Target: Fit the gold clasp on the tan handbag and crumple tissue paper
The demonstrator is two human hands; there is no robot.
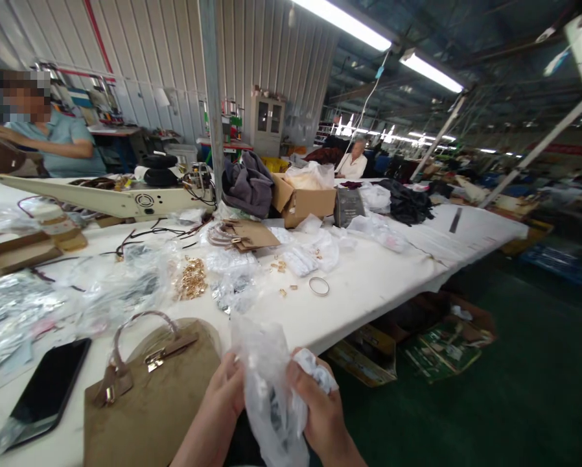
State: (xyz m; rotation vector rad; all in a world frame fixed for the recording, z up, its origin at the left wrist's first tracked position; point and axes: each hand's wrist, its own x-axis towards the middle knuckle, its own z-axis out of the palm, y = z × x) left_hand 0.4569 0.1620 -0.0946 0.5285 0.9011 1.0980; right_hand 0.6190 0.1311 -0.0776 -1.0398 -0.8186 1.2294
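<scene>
Between my two hands, in front of the table's near edge, hangs a crumpled clear plastic bag (266, 383). My left hand (230, 386) is closed on the bag's left side. My right hand (315, 402) pinches its right side and also grips a wad of white cloth or tissue (315, 370), which sticks out above the fingers. Just left of my hands lies a tan handbag (159, 383) with a brown handle and gold-coloured metal fittings. A black phone (50, 389) in clear wrap rests farther left.
Small gold hardware pieces (192, 277) lie heaped on the white table (359, 305), near a tape roll (319, 286). Behind stand a cardboard box (310, 204) and another handbag (245, 235). A co-worker (60, 139) sits at far left. Open boxes (369, 353) are under the table.
</scene>
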